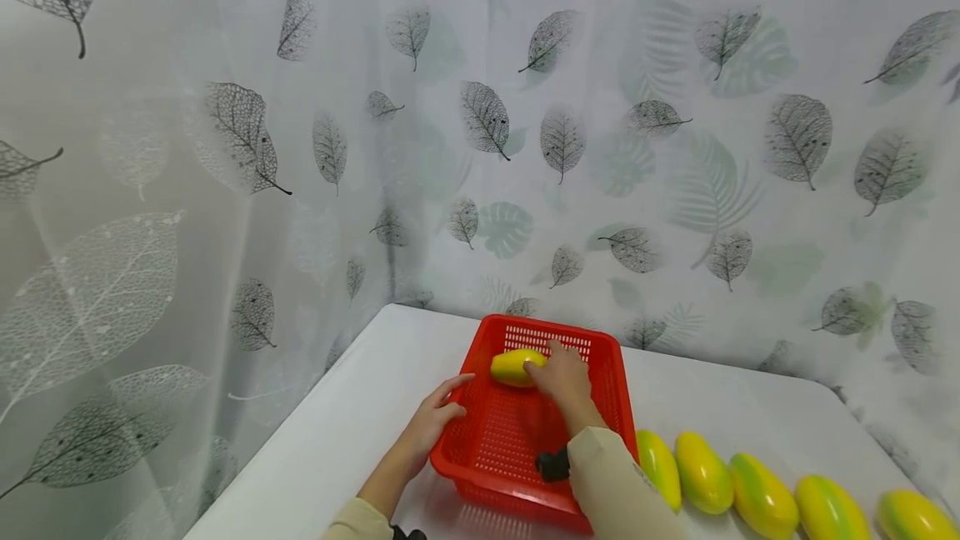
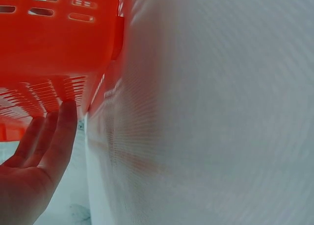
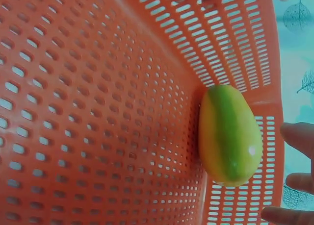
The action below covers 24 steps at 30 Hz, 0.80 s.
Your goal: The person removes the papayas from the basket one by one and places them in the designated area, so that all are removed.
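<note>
A red plastic basket [image 1: 517, 490] with slotted walls sits on the white table. Inside, at its far end, lies one yellow mango-like fruit [image 1: 513, 367] with a green stripe, seen more closely as the striped fruit [image 3: 229, 137] in the right wrist view. My right hand [image 1: 564, 377] is over the basket just right of this fruit, its fingers [image 3: 301, 139] spread and apart from it. At the basket's left side is my left hand [image 1: 429, 427]. The left wrist view shows its straight fingers [image 2: 61, 137] against the slotted wall.
Several more yellow-green fruits [image 1: 705, 473] lie in a row on the table, right of the basket. A leaf-patterned curtain [image 1: 525, 123] hangs behind and along the left side of the white table [image 1: 322, 448].
</note>
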Each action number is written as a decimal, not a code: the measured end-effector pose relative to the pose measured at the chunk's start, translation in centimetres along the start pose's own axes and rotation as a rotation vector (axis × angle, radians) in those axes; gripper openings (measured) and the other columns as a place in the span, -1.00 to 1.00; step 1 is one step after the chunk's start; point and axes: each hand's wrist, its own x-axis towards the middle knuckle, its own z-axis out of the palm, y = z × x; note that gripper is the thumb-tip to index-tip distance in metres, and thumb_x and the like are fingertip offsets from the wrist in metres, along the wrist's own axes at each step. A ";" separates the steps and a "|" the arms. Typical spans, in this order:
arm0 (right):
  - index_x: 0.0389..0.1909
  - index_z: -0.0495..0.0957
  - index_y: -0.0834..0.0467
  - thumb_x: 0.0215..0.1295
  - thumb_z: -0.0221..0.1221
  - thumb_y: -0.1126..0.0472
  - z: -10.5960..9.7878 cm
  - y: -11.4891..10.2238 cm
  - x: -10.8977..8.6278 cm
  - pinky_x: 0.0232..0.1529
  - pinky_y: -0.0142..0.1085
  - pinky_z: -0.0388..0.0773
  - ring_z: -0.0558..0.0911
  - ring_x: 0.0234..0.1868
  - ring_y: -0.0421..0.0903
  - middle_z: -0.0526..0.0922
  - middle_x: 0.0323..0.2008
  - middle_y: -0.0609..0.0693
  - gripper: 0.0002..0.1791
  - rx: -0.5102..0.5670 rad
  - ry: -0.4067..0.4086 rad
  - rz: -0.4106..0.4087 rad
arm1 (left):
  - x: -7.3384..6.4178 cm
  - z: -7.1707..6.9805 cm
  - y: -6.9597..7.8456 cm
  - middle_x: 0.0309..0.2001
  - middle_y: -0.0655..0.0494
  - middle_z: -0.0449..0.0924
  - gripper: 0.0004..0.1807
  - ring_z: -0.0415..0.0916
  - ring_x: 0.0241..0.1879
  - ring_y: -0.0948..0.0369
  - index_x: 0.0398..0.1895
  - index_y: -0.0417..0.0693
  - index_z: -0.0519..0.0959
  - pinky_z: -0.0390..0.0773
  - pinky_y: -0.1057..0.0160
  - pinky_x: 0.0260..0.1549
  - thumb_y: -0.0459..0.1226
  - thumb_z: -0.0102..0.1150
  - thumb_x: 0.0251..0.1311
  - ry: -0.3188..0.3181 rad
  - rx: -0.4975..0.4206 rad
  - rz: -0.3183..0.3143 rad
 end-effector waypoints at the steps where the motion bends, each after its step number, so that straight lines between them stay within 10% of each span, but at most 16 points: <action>1: 0.45 0.35 0.27 0.31 0.29 -0.04 0.0 0.0 0.1 0.19 0.33 0.52 0.45 0.28 0.48 0.45 0.30 0.43 -0.22 0.001 0.005 0.003 | 0.1 0.0 0.0 0.48 -0.31 0.28 -0.37 0.47 0.27 -0.17 0.55 0.05 0.29 0.69 -0.08 0.10 -0.29 -0.02 0.41 0.000 0.001 0.001; 24: 0.42 0.40 0.29 0.29 0.30 0.00 1.7 -1.5 1.0 0.23 0.29 0.49 0.51 0.19 0.39 0.50 0.23 0.41 -0.24 0.015 -0.072 -0.052 | 0.2 0.0 0.1 0.44 -0.34 0.33 -0.36 0.52 0.23 -0.16 0.55 0.02 0.30 0.69 -0.12 0.08 -0.30 -0.01 0.39 0.001 0.003 -0.001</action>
